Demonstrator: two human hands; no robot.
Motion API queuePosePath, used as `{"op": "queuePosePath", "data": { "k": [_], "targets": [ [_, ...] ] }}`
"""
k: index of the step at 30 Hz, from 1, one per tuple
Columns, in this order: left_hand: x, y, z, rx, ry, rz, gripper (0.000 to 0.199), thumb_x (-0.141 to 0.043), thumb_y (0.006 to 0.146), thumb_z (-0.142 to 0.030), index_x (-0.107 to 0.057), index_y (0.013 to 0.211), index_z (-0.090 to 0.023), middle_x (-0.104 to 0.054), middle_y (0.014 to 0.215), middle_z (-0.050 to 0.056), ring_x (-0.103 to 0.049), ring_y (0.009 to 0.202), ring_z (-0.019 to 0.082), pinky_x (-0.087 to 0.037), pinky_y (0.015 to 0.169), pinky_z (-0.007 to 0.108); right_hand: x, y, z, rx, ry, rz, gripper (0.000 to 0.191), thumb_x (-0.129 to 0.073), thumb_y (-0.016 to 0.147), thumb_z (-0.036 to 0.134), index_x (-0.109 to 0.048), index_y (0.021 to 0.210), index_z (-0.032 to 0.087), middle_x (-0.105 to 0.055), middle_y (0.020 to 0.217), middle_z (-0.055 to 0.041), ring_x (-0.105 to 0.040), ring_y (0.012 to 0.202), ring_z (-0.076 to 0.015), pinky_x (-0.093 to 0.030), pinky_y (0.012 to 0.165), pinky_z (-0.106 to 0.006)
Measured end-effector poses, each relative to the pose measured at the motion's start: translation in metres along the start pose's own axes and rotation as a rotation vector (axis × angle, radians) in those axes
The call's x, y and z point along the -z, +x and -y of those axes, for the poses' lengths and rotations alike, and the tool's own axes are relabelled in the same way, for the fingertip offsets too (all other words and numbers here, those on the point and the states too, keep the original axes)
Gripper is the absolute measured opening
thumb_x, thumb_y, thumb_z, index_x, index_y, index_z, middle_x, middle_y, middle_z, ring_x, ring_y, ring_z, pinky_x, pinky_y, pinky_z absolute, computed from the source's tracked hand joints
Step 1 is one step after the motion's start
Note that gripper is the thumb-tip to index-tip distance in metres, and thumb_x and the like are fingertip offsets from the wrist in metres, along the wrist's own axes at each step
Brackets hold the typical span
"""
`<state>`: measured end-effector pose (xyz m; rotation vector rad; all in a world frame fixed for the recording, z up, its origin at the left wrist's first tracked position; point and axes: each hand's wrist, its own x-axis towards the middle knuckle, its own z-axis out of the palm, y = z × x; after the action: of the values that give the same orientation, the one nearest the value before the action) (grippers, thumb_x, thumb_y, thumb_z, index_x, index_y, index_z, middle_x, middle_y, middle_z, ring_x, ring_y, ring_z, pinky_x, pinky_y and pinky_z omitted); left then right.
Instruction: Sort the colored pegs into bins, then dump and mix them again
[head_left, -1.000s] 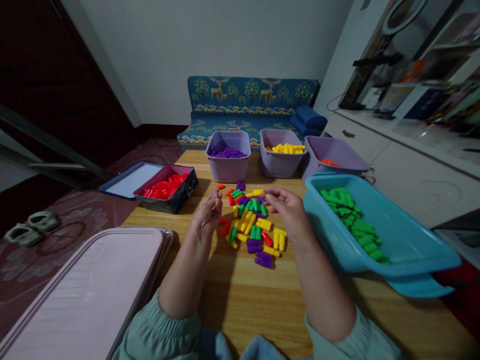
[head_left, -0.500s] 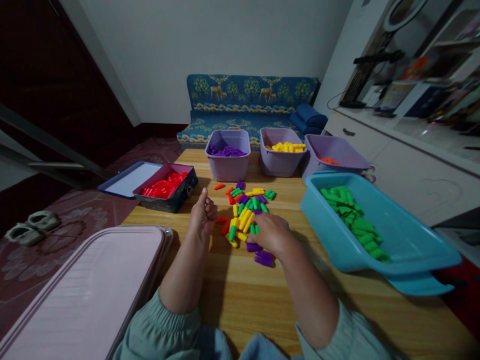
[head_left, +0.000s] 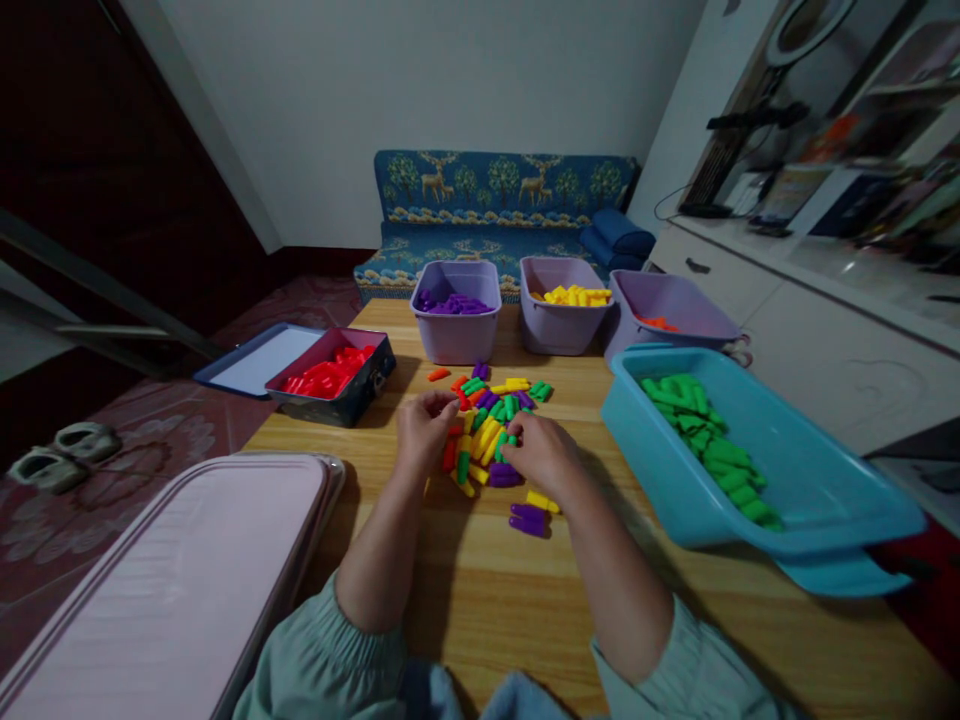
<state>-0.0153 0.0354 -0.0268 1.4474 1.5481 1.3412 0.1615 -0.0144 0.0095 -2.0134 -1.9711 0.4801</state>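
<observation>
A mixed pile of small capsule-shaped plastic pieces [head_left: 489,438] in yellow, green, purple, red and orange lies on the wooden table [head_left: 480,590]. My left hand [head_left: 426,432] is at the pile's left edge, its thumb and fingertips pinched together above red pieces; whatever may be between them cannot be made out. At the right side of the pile, my right hand [head_left: 546,455] has its fingers closed on a green piece [head_left: 502,446]. Nearer to me, a yellow piece [head_left: 543,501] and some purple pieces [head_left: 529,520] lie apart from the pile.
Purple pieces fill one lilac bin [head_left: 459,335], yellow another lilac bin [head_left: 562,330], orange a third lilac bin [head_left: 675,300]. Green ones lie in a blue tub [head_left: 660,480] at right. Left are a tin [head_left: 360,385] of red pieces and a pink lid [head_left: 195,560].
My left hand has turned from a raised-thumb fist to a pinch over the pile. My right hand has shifted slightly up, uncovering a yellow piece near the purple ones.
</observation>
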Motion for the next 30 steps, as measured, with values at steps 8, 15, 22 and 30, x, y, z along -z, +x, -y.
{"op": "queuePosePath", "data": {
  "k": [8,15,22,30],
  "targets": [
    [-0.012,-0.009,0.000,-0.290,0.323,0.298,0.034,-0.070,0.074,-0.036,-0.075,0.103,-0.019,-0.074,0.099,0.009,-0.067,0.090,0.024,-0.051,0.082,0.034,-0.030,0.029,-0.024,0.197,0.328,-0.401,0.014,-0.056,0.079,0.016,-0.061,0.092,0.019,-0.063,0.113,-0.0083,-0.060,0.104,-0.0205,-0.048,0.086,-0.031],
    [-0.014,-0.013,-0.005,-0.458,0.502,0.396,0.037,-0.065,0.070,-0.020,-0.074,0.106,-0.020,-0.070,0.112,0.009,-0.060,0.105,0.027,-0.045,0.097,0.040,-0.018,0.024,-0.015,0.189,0.043,-0.159,0.053,-0.056,0.084,0.019,-0.050,0.137,0.023,-0.055,0.137,-0.0087,-0.059,0.115,-0.0228,-0.045,0.094,-0.031],
    [-0.009,-0.019,-0.017,-0.342,0.667,0.270,0.020,-0.061,0.070,-0.022,-0.076,0.082,-0.021,-0.071,0.095,0.009,-0.061,0.096,0.028,-0.045,0.086,0.038,-0.015,0.018,-0.007,0.131,-0.077,-0.121,0.045,-0.060,0.082,0.031,-0.059,0.126,0.024,-0.055,0.137,-0.0092,-0.057,0.119,-0.0249,-0.046,0.094,-0.033],
    [-0.012,-0.016,-0.015,-0.363,0.415,0.111,0.015,-0.063,0.078,-0.028,-0.073,0.074,-0.018,-0.072,0.079,0.008,-0.063,0.076,0.021,-0.043,0.074,0.030,-0.008,0.014,-0.002,0.124,-0.100,-0.137,0.044,-0.059,0.078,0.020,-0.060,0.122,0.026,-0.070,0.110,-0.0059,-0.065,0.098,-0.0234,-0.046,0.081,-0.030]
  ]
}}
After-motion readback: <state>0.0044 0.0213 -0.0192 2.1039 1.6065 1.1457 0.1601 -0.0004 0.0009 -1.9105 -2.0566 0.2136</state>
